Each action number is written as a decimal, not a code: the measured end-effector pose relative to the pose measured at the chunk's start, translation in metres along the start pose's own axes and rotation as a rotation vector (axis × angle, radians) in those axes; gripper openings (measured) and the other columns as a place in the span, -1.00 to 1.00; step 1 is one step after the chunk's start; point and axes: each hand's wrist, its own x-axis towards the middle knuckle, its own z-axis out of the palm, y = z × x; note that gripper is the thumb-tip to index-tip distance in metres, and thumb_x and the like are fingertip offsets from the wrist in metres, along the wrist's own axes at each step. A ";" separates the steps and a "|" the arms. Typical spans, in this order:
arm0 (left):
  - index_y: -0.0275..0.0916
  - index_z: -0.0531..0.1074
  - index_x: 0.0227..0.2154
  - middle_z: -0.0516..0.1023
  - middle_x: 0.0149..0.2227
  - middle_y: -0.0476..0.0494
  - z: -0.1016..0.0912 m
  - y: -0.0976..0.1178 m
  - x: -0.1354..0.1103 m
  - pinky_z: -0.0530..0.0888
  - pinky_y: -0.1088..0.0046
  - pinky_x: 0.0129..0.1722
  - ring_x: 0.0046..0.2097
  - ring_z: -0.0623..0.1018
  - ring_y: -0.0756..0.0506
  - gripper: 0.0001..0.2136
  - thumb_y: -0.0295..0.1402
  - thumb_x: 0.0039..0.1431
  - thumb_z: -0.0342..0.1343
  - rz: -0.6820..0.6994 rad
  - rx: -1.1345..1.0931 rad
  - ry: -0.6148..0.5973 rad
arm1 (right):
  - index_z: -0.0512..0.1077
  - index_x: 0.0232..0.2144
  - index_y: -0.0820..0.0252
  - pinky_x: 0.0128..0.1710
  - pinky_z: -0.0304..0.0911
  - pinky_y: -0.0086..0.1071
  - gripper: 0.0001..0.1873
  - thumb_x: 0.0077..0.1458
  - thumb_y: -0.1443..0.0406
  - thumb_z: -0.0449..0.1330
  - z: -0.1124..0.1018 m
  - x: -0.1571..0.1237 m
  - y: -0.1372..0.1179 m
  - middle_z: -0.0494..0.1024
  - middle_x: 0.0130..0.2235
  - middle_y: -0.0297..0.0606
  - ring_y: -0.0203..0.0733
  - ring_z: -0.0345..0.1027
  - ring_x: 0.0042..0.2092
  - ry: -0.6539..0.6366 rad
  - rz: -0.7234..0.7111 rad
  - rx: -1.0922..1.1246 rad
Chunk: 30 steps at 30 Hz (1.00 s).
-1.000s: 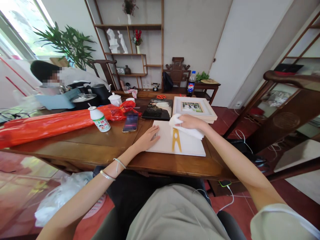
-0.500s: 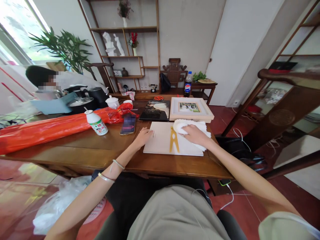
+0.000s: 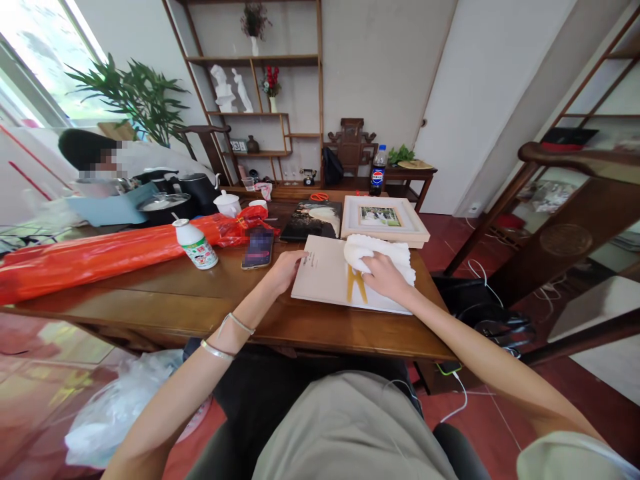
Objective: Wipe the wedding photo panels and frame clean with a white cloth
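- The left hand (image 3: 284,269) sits just left of the frame's centre, its fingers curled over the left edge of a white board (image 3: 323,279) and gripping it.
- The board lies flat on the near right part of the wooden table (image 3: 210,300), with a gold A-shaped piece (image 3: 356,287) on its face.
- The right hand (image 3: 386,277), right of centre, is closed on a bunched white cloth (image 3: 397,253) and presses it against the board's upper right part, just beside the gold piece.
- Just behind the board lie a pale framed picture (image 3: 417,231) and, to its left, a dark picture (image 3: 313,220).
- Left of the left hand a phone (image 3: 259,248) lies flat, then a small white bottle (image 3: 196,244) stands upright.
- A long red plastic roll (image 3: 90,257) stretches across the left side of the table.
- At the upper left another person (image 3: 85,147) sits behind pots and a white teapot (image 3: 227,202).
- A cola bottle (image 3: 377,177) stands on a side table near the top centre.
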 end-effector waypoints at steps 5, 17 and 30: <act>-0.31 0.42 -0.16 0.60 -0.29 -0.17 -0.002 0.033 -0.018 0.48 0.32 -0.25 -0.30 0.58 -0.14 -0.58 -0.40 -0.17 0.27 -0.196 -0.357 0.033 | 0.47 -0.36 0.31 -0.07 0.15 -0.19 -0.78 -0.01 0.40 0.03 -0.012 -0.013 -0.017 0.44 -0.10 0.04 0.03 0.27 -0.04 0.068 -0.138 0.026; -0.29 0.43 -0.15 0.56 -0.25 -0.19 0.004 0.108 -0.071 0.48 0.44 -0.34 -0.30 0.57 -0.10 -0.67 -0.23 0.05 0.10 -0.028 -0.708 0.124 | 0.49 -0.41 0.26 0.03 0.22 -0.05 -0.84 -0.12 0.44 0.15 -0.015 -0.053 -0.045 0.27 0.13 0.01 0.10 0.11 0.16 0.544 -0.418 0.130; -0.25 0.42 -0.17 0.52 -0.14 -0.21 0.032 0.036 -0.088 0.43 0.23 -0.05 -0.09 0.52 -0.16 -0.67 -0.35 -0.04 0.26 -0.112 -0.779 0.003 | 0.45 -0.46 0.23 -0.30 0.41 -0.27 -0.85 -0.22 0.38 0.29 -0.064 -0.026 -0.020 0.56 -0.41 -0.27 -0.12 0.46 -0.35 0.960 0.361 1.558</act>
